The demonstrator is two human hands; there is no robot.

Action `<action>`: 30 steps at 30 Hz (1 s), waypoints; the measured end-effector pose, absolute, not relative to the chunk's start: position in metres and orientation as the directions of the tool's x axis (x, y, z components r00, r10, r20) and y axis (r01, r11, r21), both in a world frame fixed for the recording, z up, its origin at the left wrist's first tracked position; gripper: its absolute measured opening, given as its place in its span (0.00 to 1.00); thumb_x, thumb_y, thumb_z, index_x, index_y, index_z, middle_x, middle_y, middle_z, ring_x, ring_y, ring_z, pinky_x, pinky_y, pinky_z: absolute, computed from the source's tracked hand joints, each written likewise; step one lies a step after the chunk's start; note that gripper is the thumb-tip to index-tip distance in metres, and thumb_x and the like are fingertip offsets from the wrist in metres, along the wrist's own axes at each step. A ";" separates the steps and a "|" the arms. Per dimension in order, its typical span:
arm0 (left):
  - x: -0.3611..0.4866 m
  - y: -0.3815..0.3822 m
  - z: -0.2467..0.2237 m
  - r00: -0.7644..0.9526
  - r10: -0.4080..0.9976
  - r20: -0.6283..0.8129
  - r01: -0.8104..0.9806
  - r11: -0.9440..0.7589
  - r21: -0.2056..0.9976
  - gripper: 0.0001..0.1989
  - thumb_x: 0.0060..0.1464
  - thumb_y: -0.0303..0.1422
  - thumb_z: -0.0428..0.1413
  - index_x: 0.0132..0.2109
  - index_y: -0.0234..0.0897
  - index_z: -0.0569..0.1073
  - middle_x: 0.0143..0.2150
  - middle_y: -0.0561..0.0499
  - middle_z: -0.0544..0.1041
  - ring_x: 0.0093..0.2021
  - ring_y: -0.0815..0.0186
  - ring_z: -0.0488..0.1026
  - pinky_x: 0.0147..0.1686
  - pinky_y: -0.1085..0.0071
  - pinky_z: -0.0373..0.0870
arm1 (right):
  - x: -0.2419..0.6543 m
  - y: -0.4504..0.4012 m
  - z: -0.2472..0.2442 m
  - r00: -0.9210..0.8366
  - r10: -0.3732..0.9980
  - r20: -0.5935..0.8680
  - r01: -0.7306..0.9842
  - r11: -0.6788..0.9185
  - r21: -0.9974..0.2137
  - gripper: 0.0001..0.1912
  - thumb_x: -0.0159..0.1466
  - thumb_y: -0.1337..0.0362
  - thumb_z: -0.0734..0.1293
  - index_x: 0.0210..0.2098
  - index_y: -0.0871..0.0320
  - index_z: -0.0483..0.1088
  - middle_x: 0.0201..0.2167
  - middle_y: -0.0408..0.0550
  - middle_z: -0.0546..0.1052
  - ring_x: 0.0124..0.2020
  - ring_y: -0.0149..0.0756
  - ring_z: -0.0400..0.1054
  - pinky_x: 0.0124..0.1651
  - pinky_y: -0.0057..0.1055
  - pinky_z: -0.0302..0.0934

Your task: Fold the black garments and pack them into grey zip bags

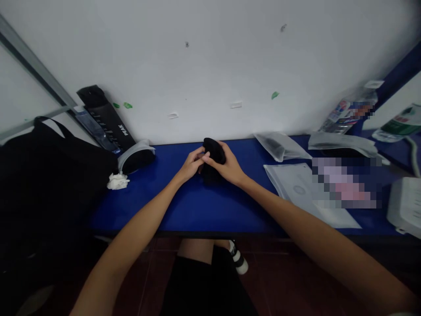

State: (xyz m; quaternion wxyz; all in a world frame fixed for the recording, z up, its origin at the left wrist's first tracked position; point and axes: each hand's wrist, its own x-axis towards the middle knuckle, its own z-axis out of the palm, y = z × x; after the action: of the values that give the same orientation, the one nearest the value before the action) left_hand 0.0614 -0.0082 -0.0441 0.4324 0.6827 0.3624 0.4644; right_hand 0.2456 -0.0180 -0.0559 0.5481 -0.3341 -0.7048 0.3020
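Between the left hand (191, 166) and the right hand (230, 166), gripped by both over a flat blue tabletop (210, 210), was a rounded black object (213, 148); crumpled white tissue (118, 181) lay left of them, a translucent plastic pouch (282, 145) right.

The held item (213, 149) is sitting between the left hand (191, 166) and the right hand (233, 166); a bag (55, 175) is resting at the desk's (204, 210) left, a tissue (118, 181) lying beside it; a pouch (289, 184) is lying right of the hands, a water bottle (340, 109) standing behind it, farther right
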 end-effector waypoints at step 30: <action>0.067 -0.017 -0.037 0.222 0.849 0.480 0.777 -0.451 0.439 0.11 0.70 0.40 0.59 0.55 0.44 0.77 0.60 0.46 0.82 0.62 0.52 0.74 0.65 0.54 0.63 | 0.282 0.007 -0.065 -0.452 0.841 0.296 0.781 0.534 -0.324 0.32 0.77 0.53 0.55 0.77 0.55 0.62 0.79 0.56 0.62 0.80 0.58 0.52 0.80 0.64 0.46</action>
State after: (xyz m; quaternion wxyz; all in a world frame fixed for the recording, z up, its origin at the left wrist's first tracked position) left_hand 0.0672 -0.0172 -0.0370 0.0523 0.7798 0.5215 0.3424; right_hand 0.2816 0.0073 -0.0652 0.2142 -0.4775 -0.8492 0.0705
